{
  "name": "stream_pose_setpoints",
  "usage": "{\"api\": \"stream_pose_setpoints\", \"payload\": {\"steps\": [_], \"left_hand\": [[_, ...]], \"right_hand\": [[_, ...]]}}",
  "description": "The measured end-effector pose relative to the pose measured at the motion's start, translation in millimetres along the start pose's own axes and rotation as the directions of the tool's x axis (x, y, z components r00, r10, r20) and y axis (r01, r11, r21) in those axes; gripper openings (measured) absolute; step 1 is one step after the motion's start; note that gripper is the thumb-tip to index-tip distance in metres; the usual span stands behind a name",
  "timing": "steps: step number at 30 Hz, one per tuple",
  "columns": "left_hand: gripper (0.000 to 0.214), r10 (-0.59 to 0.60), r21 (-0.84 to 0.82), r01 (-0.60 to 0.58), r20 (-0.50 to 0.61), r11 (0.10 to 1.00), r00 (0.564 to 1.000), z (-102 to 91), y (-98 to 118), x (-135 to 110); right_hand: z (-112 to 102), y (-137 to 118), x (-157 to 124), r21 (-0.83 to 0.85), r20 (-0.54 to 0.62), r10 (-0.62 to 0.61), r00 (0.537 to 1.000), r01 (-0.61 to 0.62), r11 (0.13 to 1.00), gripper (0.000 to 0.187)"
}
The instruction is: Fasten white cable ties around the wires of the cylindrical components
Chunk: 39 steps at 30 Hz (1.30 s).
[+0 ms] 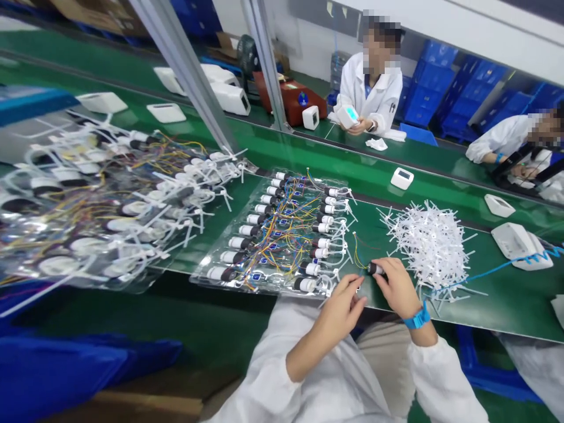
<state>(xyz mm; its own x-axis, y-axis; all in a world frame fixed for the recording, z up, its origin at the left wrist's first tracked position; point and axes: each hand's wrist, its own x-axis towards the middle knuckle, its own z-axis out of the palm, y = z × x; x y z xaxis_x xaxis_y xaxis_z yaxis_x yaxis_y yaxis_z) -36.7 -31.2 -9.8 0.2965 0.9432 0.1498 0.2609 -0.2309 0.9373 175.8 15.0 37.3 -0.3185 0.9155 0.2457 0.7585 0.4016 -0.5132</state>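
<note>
My right hand [396, 285] is closed on a small black-and-white cylindrical pump part [375, 269] with yellow and red wires [356, 249] curling up from it. My left hand [344, 301] is pinched close beside it at the table's near edge; what its fingertips hold is too small to name. A blue band [417, 319] circles my right wrist. Just left of my hands lies a clear plastic tray [207, 267] with two rows of similar wired cylinders [247, 231].
A heap of white cable ties [429, 244] lies right of my hands. A larger stack of wired parts [101, 205] sits far left. White devices [402, 178] ride the green belt [308, 155]. Two people in white coats [374, 91] work across it. A blue coiled cable [506, 265] trails right.
</note>
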Motion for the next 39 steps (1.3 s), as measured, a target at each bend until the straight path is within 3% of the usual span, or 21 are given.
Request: {"api": "stream_pose_setpoints", "payload": {"steps": [6, 14, 22, 28, 33, 36, 39], "left_hand": [[0.049, -0.032, -0.173, 0.020, -0.069, 0.985, 0.997, 7.5, -3.5, 7.4], [0.050, -0.076, -0.377, 0.010, -0.160, 0.926, 0.984, 12.5, 3.0, 21.7], [0.048, -0.154, -0.452, 0.077, -0.136, 0.889, 0.979, 15.5, 0.7, 27.1], [0.049, -0.204, -0.491, 0.099, -0.165, 0.866, 0.965, 16.4, 1.7, 35.4], [0.050, -0.229, -0.492, 0.118, -0.173, 0.863, 0.958, 20.7, -2.0, 45.8], [0.049, -0.228, -0.477, 0.110, -0.196, 0.872, 0.954, 21.8, -3.4, 47.7], [0.048, -0.231, -0.481, 0.111, -0.199, 0.870, 0.952, 21.2, -0.8, 48.8]], "right_hand": [[-13.9, -2.3, -13.4, 0.154, -0.029, 0.036, 0.999, -0.031, 0.988, 0.028], [-5.2, -9.2, -26.8, 0.204, -0.046, 0.058, 0.997, -0.048, 0.978, 0.024], [8.4, -14.6, -30.3, 0.194, -0.038, 0.024, 0.999, -0.016, 0.981, 0.042], [12.4, -14.8, -33.7, 0.204, -0.044, 0.035, 0.998, -0.025, 0.979, 0.042], [3.1, -22.0, -40.4, 0.238, -0.052, 0.045, 0.998, -0.031, 0.971, 0.047], [-17.2, -24.8, -50.1, 0.271, -0.088, 0.152, 0.985, -0.123, 0.955, 0.034], [-34.9, -19.3, -61.0, 0.257, -0.136, 0.381, 0.915, -0.339, 0.905, 0.026]]}}
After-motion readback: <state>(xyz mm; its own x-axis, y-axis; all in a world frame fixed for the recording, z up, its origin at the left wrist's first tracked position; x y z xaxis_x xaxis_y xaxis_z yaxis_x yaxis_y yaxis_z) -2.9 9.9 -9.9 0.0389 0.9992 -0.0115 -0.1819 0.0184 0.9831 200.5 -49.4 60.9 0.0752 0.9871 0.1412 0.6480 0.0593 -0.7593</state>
